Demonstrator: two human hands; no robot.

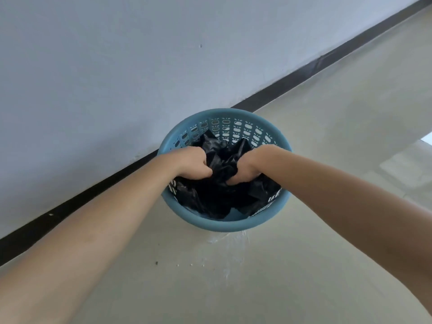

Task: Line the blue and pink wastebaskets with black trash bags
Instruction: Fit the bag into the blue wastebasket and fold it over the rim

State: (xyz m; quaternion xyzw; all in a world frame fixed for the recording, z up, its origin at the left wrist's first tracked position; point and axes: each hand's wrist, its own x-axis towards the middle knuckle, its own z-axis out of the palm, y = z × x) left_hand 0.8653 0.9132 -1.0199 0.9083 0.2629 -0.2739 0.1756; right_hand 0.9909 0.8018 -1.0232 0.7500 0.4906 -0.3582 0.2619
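A round blue perforated wastebasket (219,224) stands on the floor against the wall. A crumpled black trash bag (217,195) lies bunched inside it, well below the rim. My left hand (192,163) grips a fold of the bag at the basket's left side. My right hand (247,168) grips another fold close beside it, fingers curled into the plastic. Both hands are inside the basket's mouth. No pink wastebasket is in view.
A pale wall (105,78) with a black baseboard (292,80) runs diagonally behind the basket. The beige floor (233,288) spreads in front, with a few white specks and scuffs near the basket.
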